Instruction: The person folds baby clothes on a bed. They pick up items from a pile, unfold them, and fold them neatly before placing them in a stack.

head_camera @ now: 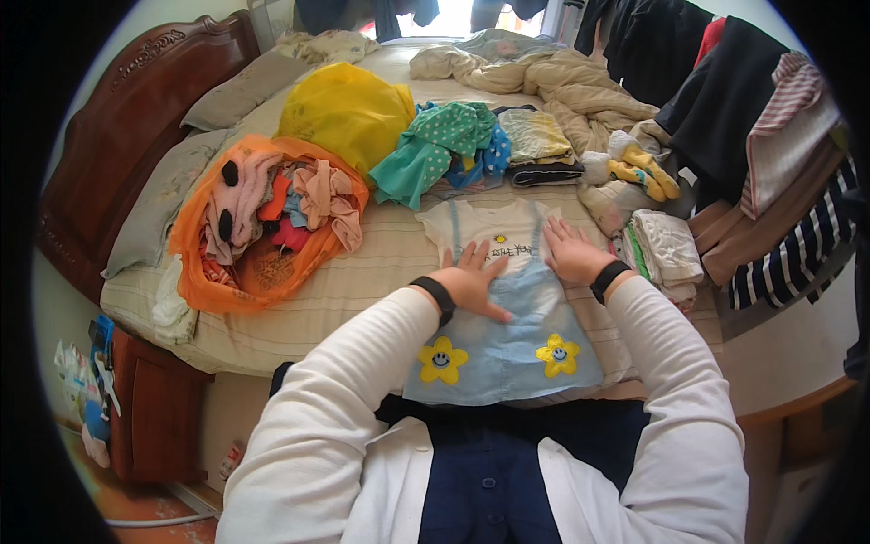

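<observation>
A child's dress (503,326) with a white top, a light blue skirt and yellow smiling-flower patches lies spread flat at the near edge of the bed. My left hand (478,277) rests on its chest and waist, fingers spread and palm down. Flat against the dress's upper right side is my right hand (574,253), its fingers fairly straight. Neither hand grips anything. Just beyond the dress lie a green polka-dot garment (442,139) and a blue dotted garment (499,149).
An orange plastic bag (262,292) of clothes and a yellow bag (343,112) stand at left. Folded clothes (537,139), yellow socks (642,173) and a white folded stack (666,248) lie beyond and right. A rumpled quilt (557,78) is farther back; clothes hang at right.
</observation>
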The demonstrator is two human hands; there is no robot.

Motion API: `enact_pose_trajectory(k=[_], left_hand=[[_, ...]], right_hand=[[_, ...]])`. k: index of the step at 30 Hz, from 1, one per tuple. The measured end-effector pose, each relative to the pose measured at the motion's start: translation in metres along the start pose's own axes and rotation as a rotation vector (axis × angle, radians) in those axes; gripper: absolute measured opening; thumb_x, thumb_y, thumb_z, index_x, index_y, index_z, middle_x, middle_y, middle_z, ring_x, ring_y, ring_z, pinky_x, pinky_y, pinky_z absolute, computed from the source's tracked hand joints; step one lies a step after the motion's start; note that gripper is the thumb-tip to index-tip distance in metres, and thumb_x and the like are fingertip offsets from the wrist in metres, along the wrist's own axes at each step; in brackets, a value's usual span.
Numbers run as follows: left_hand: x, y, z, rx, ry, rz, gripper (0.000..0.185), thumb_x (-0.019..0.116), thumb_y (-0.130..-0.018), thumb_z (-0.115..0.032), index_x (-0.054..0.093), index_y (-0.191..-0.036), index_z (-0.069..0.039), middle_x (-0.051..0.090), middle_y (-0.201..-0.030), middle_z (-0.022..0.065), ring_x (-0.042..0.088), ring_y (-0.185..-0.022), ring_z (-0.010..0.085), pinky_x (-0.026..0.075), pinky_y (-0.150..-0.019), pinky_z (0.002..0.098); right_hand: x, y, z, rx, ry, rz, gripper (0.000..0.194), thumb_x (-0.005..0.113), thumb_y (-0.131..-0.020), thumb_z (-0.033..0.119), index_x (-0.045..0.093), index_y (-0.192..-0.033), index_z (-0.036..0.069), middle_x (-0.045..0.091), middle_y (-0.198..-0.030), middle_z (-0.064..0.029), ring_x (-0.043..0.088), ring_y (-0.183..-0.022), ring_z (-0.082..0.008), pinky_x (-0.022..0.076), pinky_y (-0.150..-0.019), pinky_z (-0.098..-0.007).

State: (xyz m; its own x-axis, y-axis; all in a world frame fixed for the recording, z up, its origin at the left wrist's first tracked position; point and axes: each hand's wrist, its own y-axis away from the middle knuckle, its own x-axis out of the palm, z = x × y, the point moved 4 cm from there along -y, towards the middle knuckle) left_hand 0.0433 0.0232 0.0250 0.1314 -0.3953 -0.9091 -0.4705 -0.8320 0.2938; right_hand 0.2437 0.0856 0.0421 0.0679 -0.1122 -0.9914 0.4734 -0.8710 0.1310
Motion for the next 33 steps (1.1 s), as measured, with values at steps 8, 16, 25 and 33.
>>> enact_pose_trajectory(k=[8, 16, 25, 33], left_hand=[[-0.016, 0.034, 0.052, -0.295, 0.262, -0.149, 0.074, 0.071, -0.078, -0.053, 0.056, -0.111, 0.012, 0.061, -0.109, 0.0251, 0.059, -0.099, 0.0371, 0.049, -0.085, 0.0400], [-0.008, 0.041, 0.061, -0.470, 0.927, -0.076, 0.050, 0.074, -0.082, -0.039, 0.064, -0.101, 0.007, 0.065, -0.090, 0.0084, 0.060, -0.075, 0.0191, 0.050, -0.065, 0.0304], [-0.114, 0.049, 0.070, -0.072, 1.112, -0.363, 0.051, 0.072, -0.085, -0.037, 0.063, -0.115, 0.003, 0.065, -0.106, 0.0077, 0.056, -0.097, 0.0142, 0.042, -0.086, 0.0292], [-0.179, 0.069, 0.057, 0.095, 0.952, -0.578, 0.038, 0.077, -0.082, -0.023, 0.066, -0.103, 0.006, 0.067, -0.091, 0.0060, 0.060, -0.076, 0.0102, 0.047, -0.069, 0.0235]], right_hand=[[-0.001, 0.033, 0.003, 0.367, -0.566, 0.137, 0.055, 0.067, -0.084, 0.043, 0.063, -0.087, -0.012, 0.066, -0.082, -0.0212, 0.064, -0.071, -0.0291, 0.0506, -0.064, -0.0394], [0.018, 0.033, -0.002, 0.418, -1.135, 0.181, 0.038, 0.069, -0.086, 0.035, 0.066, -0.095, -0.002, 0.064, -0.082, -0.0035, 0.056, -0.064, -0.0160, 0.0448, -0.055, -0.0321], [-0.091, 0.049, -0.011, 0.039, -1.361, -0.213, 0.025, 0.065, -0.090, 0.035, 0.068, -0.096, 0.011, 0.063, -0.082, 0.0080, 0.050, -0.068, -0.0010, 0.0370, -0.061, -0.0179], [-0.152, 0.059, -0.001, -0.257, -1.297, -0.476, 0.023, 0.066, -0.091, 0.019, 0.066, -0.100, -0.002, 0.065, -0.084, -0.0018, 0.058, -0.075, -0.0075, 0.0477, -0.072, -0.0234]])
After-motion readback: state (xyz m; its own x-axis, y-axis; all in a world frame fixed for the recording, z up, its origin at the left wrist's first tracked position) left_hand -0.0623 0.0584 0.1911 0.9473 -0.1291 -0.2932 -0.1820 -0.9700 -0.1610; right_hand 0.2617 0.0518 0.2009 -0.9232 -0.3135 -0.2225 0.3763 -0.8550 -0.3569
